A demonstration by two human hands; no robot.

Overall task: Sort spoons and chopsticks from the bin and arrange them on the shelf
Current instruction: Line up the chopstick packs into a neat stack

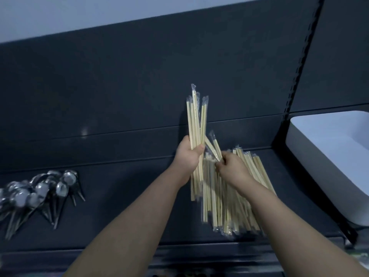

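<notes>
Head view: your left hand [189, 154] is wrapped around a bundle of pale wooden chopsticks [196, 120], thin straight sticks each sealed in a clear crinkly plastic sleeve. Fingers and thumb curl tight about its middle, and it stands nearly upright above the dark matte shelf [119, 196], tips fanned against the dark back panel [139, 76]. Just beside it, your right hand [231, 168] pinches two wrapped chopsticks [214, 145] between thumb and fingertips, tilted up and to the left. Under that hand a loose pile of wrapped chopsticks [229, 206] lies flat on the shelf, sticks roughly parallel, wrappers glinting. Well apart, on the left of the same shelf, lies a cluster of shiny metal spoons [40, 192], round bowls up, handles splayed toward you. At the right, beyond the slotted upright post [295, 76], sits a smooth white rectangular plastic bin [327, 156] with rounded corners
</notes>
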